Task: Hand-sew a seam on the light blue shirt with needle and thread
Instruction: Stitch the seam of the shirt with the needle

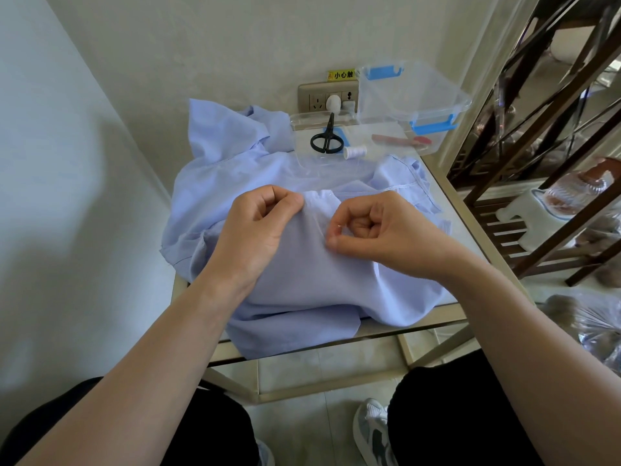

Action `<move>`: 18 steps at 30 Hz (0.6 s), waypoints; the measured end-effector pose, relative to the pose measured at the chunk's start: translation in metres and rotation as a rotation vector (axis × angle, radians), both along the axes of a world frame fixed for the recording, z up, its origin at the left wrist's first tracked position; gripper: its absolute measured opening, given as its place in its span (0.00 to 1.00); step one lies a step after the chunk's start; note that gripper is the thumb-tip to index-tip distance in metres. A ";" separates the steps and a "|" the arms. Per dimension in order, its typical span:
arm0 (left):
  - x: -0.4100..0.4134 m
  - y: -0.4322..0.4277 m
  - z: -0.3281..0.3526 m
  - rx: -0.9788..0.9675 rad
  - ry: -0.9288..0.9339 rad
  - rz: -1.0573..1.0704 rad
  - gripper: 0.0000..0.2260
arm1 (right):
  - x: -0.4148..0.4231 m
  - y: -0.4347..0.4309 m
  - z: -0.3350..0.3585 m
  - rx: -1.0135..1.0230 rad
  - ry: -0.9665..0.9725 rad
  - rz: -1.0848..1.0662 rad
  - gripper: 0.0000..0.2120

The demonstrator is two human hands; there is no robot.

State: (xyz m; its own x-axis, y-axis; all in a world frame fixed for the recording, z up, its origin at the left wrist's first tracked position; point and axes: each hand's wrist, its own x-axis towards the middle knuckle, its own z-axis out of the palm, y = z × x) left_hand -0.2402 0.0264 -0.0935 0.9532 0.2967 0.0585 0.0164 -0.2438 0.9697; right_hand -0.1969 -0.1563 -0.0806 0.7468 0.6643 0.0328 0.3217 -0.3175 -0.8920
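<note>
Seam judged mid-work. A fold of the light blue shirt (302, 264) is pinched by the left hand (258, 227). The needle (338, 227), a faint glint, is pinched by the right hand (369, 227). Completed stitches cannot be resolved.

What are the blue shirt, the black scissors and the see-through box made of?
Shirt: looks like thin woven cloth, maybe cotton; matte, it creases and drapes softly.
Scissors: handles look like black plastic, smooth and dull; the blades are dark too, probably metal, hard to tell.
Box: clear hard plastic, glossy; you can see right through it, with blue plastic clips.
</note>
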 end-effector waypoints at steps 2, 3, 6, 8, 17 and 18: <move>0.000 0.001 -0.001 0.003 0.002 0.021 0.10 | -0.001 -0.008 0.007 -0.106 0.133 0.245 0.06; 0.001 0.002 -0.001 0.000 0.001 0.031 0.11 | -0.002 -0.011 0.011 -0.188 0.212 0.387 0.06; 0.001 0.002 -0.002 0.003 -0.011 0.040 0.12 | -0.007 -0.015 0.019 -0.398 0.367 0.655 0.06; 0.001 0.001 -0.001 0.006 -0.014 0.032 0.12 | -0.007 -0.013 0.017 -0.371 0.322 0.577 0.05; -0.001 -0.001 0.001 -0.036 0.013 -0.045 0.11 | -0.002 0.014 -0.001 0.124 0.036 -0.175 0.11; -0.002 -0.002 0.001 -0.043 0.016 -0.056 0.11 | -0.004 0.018 -0.004 0.118 0.015 -0.195 0.12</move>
State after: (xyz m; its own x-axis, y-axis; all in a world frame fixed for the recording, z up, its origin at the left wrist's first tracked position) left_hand -0.2422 0.0246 -0.0920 0.9691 0.2445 0.0313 0.0196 -0.2031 0.9790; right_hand -0.2005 -0.1379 -0.0844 0.8616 0.4997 0.0892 0.2505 -0.2658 -0.9309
